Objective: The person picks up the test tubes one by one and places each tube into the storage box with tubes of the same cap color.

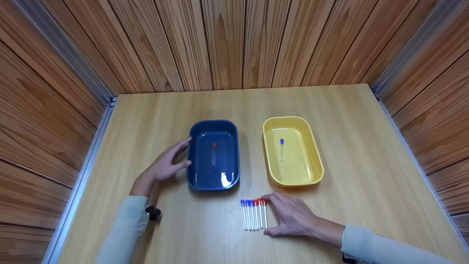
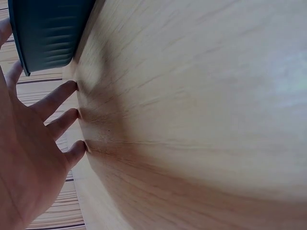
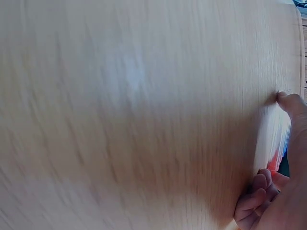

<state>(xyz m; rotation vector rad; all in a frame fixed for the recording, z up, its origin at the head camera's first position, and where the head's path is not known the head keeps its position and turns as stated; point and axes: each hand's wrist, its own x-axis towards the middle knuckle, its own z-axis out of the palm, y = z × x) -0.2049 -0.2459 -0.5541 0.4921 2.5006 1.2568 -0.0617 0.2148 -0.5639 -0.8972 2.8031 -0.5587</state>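
My left hand [image 1: 166, 164] lies at the left side of the blue tray [image 1: 194, 179], thumb and a finger touching its rim. In the left wrist view its other fingertips [image 2: 72, 86] meet the tabletop. A row of clear tubes [image 1: 253, 216] lies side by side, blue caps on the left and red caps on the right. My right hand [image 1: 293, 216] is at the row's right end, index finger by the red caps and thumb by the bottoms. One red-capped tube [image 1: 214, 154] lies in the blue tray, one blue-capped tube [image 1: 281, 150] in the yellow tray [image 1: 318, 176].
The wooden tabletop [image 1: 351, 146] bears both trays, blue left of yellow, with the tubes nearer me. Wood-plank walls [image 1: 227, 44] stand behind and at both sides. Metal rails [image 1: 78, 172] run along the table's sides.
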